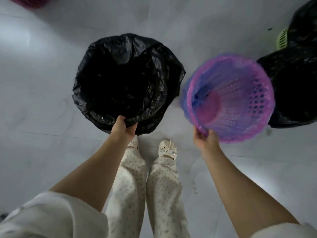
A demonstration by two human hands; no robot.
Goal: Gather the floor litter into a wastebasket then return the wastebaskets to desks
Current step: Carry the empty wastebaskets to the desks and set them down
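Indoor room, type uncertain; possibly office or home.
Pale tiled floor; bag-lined wastebaskets standing on it, green basket beyond.

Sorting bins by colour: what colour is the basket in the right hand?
Pink-purple lattice basket with a blue liner, seen in the head view.

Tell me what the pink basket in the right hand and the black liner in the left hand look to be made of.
Pink perforated round wastebasket: seemingly moulded rigid plastic, judging by its regular hole pattern, with a thin bluish-purple film liner bunched inside. Black crinkled bin liner: thin glossy plastic film, wrinkled with sheen. Left hand and right hand each grip a rim.
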